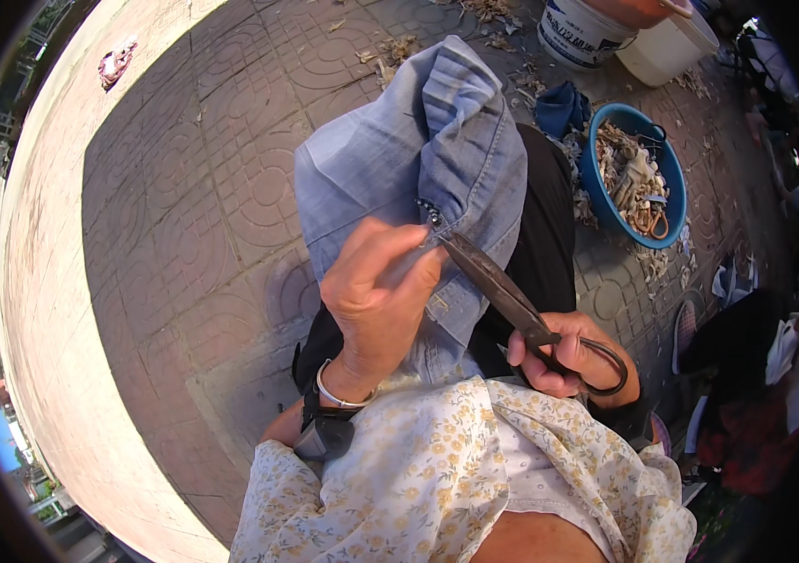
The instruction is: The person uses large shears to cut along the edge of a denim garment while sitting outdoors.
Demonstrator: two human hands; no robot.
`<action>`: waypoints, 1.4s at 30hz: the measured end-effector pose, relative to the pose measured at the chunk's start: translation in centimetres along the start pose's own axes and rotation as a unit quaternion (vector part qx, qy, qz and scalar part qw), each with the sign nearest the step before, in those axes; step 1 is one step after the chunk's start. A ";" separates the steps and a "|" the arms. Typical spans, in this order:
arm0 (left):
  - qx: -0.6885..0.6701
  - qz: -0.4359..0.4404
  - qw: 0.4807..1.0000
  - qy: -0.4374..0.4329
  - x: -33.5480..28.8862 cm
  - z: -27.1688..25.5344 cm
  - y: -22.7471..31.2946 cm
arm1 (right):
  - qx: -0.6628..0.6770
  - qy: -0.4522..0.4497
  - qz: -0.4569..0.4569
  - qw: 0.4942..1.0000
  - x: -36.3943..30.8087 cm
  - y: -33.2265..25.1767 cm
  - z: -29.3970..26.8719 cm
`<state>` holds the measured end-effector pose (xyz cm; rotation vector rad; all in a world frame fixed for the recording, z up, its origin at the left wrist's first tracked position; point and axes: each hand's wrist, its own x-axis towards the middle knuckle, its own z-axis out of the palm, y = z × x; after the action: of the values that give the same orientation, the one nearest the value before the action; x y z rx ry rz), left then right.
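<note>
Across my lap lies a piece of faded blue denim point(362, 159), folded and bunched, with a seam running down its right part. My right hand point(573, 357) is closed round the handles of dark metal scissors point(503, 286). Their blades look closed, and the tip reaches the denim beside a small dark beaded-looking patch point(429, 212). Close to that tip, my left hand point(376, 291) pinches with thumb and forefinger; whatever lies between the fingertips is too small to make out. A bracelet and a dark strap circle my left wrist.
To the right stands a blue basin point(596, 178) full of cloth scraps point(629, 174), with a dark blue cloth bundle point(563, 108) beside it. Buckets point(580, 36) stand at the back. Scraps litter the paving point(249, 141). Another person point(746, 366) sits at the far right.
</note>
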<state>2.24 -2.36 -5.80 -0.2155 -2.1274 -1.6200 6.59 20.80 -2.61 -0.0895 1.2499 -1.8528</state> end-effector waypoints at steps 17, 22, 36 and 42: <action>-0.003 0.032 0.996 -0.082 -0.3 0.8 0.1 | -0.022 0.056 -0.087 0.994 2.9 -0.5 0.8; -0.023 -0.031 0.998 -0.056 0.0 0.2 0.2 | -0.012 0.060 -0.110 0.992 2.4 -0.3 0.0; -0.048 -0.020 0.998 -0.036 0.1 0.1 0.1 | -0.028 0.018 -0.056 0.998 0.0 1.0 -0.1; -0.032 -0.022 0.999 -0.037 0.0 0.1 0.1 | -0.015 0.000 -0.050 0.999 -0.2 1.2 -0.2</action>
<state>2.23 -2.25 -5.77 -0.2547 -2.1495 -1.7317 7.29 20.94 -3.58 -0.1707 1.2927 -1.9190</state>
